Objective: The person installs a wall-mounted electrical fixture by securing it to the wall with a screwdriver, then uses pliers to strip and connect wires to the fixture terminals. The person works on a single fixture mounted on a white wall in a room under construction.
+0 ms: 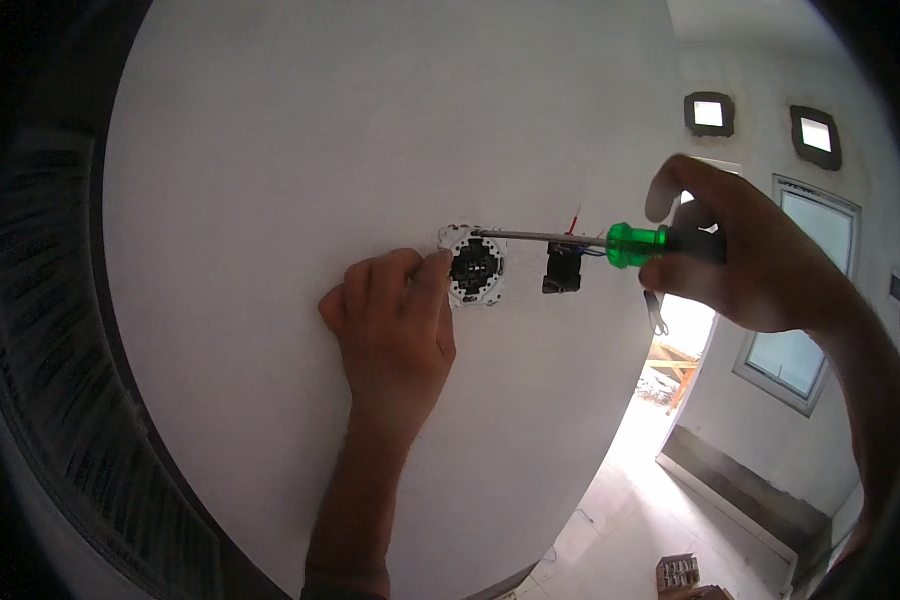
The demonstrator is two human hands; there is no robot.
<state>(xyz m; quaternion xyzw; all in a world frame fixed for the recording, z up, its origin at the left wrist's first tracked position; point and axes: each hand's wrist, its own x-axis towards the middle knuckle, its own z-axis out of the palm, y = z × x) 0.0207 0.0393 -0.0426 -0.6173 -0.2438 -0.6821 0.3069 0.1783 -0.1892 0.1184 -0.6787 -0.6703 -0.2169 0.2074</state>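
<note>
A round switch module [477, 262] with a white frame and black centre sits on the white wall [270, 150]. My left hand [390, 330] is closed at its left edge, curled fingers holding it against the wall. My right hand [740, 260] grips the green-and-black handle of a screwdriver [635, 244], whose long shaft lies horizontal with its tip at the module's upper edge. Just right of the module, a black box [562, 268] in the wall has wires and a thin red piece sticking up from it.
At the far left is a dark slatted panel [55, 310]. On the right are a bright doorway [675, 330], a frosted window [785, 350] and two small square openings [708, 113] high in the wall. A box of small items [678, 572] stands on the tiled floor [600, 530] below.
</note>
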